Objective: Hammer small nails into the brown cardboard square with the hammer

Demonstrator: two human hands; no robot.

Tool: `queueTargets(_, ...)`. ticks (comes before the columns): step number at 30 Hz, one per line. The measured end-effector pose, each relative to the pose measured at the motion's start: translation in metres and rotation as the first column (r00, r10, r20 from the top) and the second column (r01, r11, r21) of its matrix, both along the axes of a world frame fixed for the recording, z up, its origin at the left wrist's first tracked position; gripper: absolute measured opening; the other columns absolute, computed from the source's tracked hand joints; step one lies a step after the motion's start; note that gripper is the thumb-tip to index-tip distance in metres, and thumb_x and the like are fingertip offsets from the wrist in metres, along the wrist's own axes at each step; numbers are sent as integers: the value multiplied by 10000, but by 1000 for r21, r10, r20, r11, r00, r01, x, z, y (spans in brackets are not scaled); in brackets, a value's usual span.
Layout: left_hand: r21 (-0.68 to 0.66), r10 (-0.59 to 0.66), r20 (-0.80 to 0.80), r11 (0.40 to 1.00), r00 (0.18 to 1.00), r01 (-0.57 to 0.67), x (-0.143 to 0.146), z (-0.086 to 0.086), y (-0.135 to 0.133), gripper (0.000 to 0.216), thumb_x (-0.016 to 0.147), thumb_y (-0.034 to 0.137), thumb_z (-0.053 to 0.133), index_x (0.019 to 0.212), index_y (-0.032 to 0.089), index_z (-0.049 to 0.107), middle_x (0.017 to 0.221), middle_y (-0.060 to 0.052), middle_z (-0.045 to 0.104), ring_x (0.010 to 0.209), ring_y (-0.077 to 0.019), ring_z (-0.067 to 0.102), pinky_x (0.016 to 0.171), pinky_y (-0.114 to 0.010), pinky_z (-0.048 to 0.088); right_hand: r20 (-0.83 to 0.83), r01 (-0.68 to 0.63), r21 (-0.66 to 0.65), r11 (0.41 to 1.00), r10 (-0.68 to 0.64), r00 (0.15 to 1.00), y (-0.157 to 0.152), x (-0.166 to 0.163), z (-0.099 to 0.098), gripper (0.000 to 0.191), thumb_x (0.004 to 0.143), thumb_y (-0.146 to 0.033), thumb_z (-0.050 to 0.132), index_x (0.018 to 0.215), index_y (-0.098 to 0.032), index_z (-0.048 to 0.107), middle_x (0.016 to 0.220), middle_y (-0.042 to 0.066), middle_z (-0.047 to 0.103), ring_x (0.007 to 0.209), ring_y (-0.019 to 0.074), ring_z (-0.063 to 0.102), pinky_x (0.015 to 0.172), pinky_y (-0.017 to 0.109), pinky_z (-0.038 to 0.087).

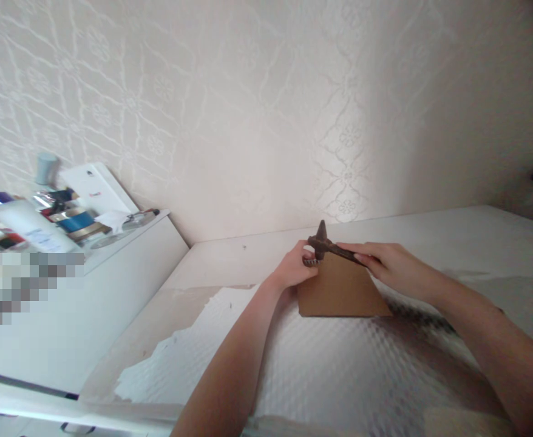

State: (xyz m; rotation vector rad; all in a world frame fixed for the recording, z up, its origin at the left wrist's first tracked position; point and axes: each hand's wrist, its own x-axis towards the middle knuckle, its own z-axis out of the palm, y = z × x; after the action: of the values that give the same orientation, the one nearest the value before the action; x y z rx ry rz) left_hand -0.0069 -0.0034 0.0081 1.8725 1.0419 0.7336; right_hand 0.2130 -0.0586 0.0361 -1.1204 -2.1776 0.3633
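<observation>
A small brown hammer (pixel 322 244) is gripped by its handle in my right hand (pixel 387 261). Its head hangs over the far edge of a piece of brown cardboard (pixel 343 291), with one tapered end pointing up toward the wall. My left hand (pixel 296 266) is at the cardboard's far left corner, thumb and fingers curled around a dark, ridged, curved piece (pixel 311 263). The hammer head is right beside these fingers; whether it touches the piece I cannot tell. Part of my left fingers is hidden behind the hammer head.
Under the cardboard lies a silvery quilted sheet (pixel 321 358) on a worn white surface (pixel 216 261). At left, a white cabinet (pixel 112 291) carries a white box (pixel 100 188), a pale tube (pixel 34 227) and several cosmetics. A patterned wall (pixel 248 121) rises behind.
</observation>
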Motion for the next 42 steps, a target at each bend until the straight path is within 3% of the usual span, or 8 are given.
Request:
queueTargets(20,6,-3,7,1000,1000,3,1,2,-1,573,645,16,580,1175,177,434,943,-51,639,895,-165,611,842,-336,478,74,22,30,999,-24,997,4,4,-4,451,893,-199,368,1287,-321,551,1106,9,684,954,227,653,801,338,517)
queueTargets(26,19,-8,6,1000,1000,8,1,0,0,551,643,18,578,1156,167,444,946,-60,633,882,-169,612,804,-321,488,76,4,12,1000,-5,997,4,3,-5,450,903,-191,347,1280,-316,559,1140,9,669,984,219,642,841,338,500)
queueTargets(34,7,-12,7,1000,1000,12,0,0,-1,582,657,35,580,1196,173,407,954,-63,640,889,-178,616,812,-339,487,93,69,91,993,-78,993,-1,1,-1,460,902,-161,349,1307,-270,536,1034,51,701,877,200,655,735,287,491)
queueTargets(42,15,-18,27,1000,999,18,0,-2,1,549,652,36,576,1163,169,426,964,-64,634,903,-177,614,815,-328,489,148,46,106,993,-61,987,1,4,-4,465,898,-155,352,1301,-289,541,951,47,707,804,187,655,687,266,480)
